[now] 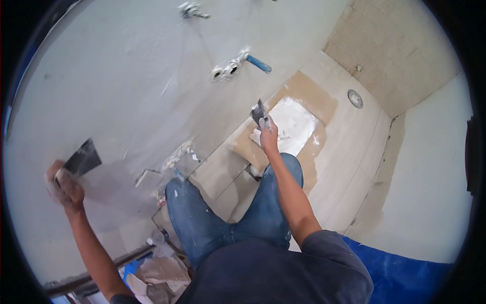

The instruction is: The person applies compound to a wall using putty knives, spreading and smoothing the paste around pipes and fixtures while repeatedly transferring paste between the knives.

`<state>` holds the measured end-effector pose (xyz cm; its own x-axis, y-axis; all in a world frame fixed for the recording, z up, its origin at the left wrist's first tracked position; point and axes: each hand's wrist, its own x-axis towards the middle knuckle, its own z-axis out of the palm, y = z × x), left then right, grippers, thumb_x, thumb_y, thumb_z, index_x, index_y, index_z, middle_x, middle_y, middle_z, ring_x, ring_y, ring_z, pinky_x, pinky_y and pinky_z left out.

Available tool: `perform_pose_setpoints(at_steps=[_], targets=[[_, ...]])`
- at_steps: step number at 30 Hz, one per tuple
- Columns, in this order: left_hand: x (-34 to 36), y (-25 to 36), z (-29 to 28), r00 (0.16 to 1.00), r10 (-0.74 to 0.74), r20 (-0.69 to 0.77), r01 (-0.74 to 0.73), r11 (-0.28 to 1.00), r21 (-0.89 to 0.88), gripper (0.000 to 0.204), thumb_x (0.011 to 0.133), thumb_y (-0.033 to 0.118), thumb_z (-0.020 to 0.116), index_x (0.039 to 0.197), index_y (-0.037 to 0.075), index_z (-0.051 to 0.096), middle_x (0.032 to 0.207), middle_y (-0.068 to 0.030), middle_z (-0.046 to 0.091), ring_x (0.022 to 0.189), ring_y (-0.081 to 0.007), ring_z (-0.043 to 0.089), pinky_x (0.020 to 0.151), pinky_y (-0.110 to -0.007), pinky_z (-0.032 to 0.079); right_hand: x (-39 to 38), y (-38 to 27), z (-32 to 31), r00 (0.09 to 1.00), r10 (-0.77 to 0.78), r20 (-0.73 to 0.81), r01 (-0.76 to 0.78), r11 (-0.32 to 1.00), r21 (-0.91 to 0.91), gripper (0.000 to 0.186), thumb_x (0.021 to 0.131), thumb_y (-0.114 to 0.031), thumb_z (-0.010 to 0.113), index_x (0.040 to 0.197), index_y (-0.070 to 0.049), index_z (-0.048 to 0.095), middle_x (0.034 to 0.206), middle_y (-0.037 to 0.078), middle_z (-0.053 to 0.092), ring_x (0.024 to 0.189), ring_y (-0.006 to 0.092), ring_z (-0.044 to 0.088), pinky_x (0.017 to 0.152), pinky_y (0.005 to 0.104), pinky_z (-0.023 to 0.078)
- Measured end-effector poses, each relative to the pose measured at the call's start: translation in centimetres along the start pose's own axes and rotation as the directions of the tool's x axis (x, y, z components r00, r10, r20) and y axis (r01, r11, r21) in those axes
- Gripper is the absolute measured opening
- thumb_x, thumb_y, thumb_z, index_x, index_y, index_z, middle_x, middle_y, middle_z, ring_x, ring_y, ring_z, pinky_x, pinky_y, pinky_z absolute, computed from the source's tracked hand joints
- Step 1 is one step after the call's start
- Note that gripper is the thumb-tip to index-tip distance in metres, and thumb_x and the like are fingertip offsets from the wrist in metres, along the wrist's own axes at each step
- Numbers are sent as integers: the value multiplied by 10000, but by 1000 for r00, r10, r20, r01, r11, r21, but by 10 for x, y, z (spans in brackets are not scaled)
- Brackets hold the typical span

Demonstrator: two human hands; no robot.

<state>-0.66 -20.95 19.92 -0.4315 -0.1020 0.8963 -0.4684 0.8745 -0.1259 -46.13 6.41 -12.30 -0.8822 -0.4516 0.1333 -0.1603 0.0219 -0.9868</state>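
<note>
My left hand [65, 187] is closed around a putty knife whose wide dark blade [83, 158] is held close to the grey-white wall [116, 106]; whether it touches the wall I cannot tell. In my right hand [269, 136] is a second, smaller putty knife [258, 112], its blade pointing up and away from me. White paste [294, 117] lies in a thick patch beside and below the right hand. Under the paste, a sheet of brown cardboard [315, 96] covers part of the tiled floor. Both knife handles are mostly hidden by my fingers.
Plaster-smeared pipe fittings [223, 72] and a blue pipe stub [259, 64] stick out of the wall, with another fitting [191, 10] above. A round drain [355, 99] sits in the floor. Crumpled paper [161, 276] lies lower left, a blue surface [397, 268] lower right.
</note>
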Motion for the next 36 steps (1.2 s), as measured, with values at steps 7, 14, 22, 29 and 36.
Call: perform_pose_setpoints(at_steps=[7, 14, 22, 29, 36], targets=[[-8, -11, 5, 972, 110, 206, -73, 981, -179, 384, 991, 334, 443, 747, 42, 391, 638, -140, 530, 530, -270, 498, 509, -366, 415, 98, 108, 1, 951, -238, -199, 194, 957, -217, 341, 939, -119, 497, 1257, -27, 578, 1191, 190, 621, 1104, 352, 566, 971, 409, 416], [-25, -27, -12, 982, -75, 174, 111, 971, -211, 421, 1001, 356, 430, 740, 34, 358, 734, -165, 554, 629, -244, 514, 556, -335, 434, 143, 184, 16, 935, -256, -244, 133, 894, -429, 445, 852, -30, 461, 1282, -76, 570, 1249, 173, 598, 1148, 364, 525, 1014, 414, 383], [-18, -23, -15, 976, -3, 217, 61, 963, -262, 374, 999, 406, 399, 967, 33, 402, 737, -186, 550, 625, -264, 523, 551, -375, 451, 50, 192, 138, 923, -233, -306, 109, 922, -371, 668, 738, 48, 460, 1402, -16, 430, 1377, 253, 459, 1290, 409, 405, 1110, 459, 265], [-21, -22, -14, 984, 2, 178, 30, 984, -174, 429, 994, 427, 401, 901, 9, 424, 752, -200, 565, 638, -272, 538, 557, -380, 456, -2, 177, 123, 904, -128, -408, -49, 917, -397, 543, 846, 39, 425, 1384, -19, 457, 1345, 236, 498, 1259, 399, 438, 1085, 442, 314], [-23, -23, -13, 988, 4, 152, 19, 989, -150, 509, 988, 452, 407, 807, -21, 454, 773, -218, 585, 657, -282, 557, 571, -387, 464, 168, 188, 26, 910, -281, -305, 125, 888, -443, 622, 768, 33, 444, 1386, -41, 453, 1363, 220, 481, 1232, 419, 428, 1080, 446, 314]])
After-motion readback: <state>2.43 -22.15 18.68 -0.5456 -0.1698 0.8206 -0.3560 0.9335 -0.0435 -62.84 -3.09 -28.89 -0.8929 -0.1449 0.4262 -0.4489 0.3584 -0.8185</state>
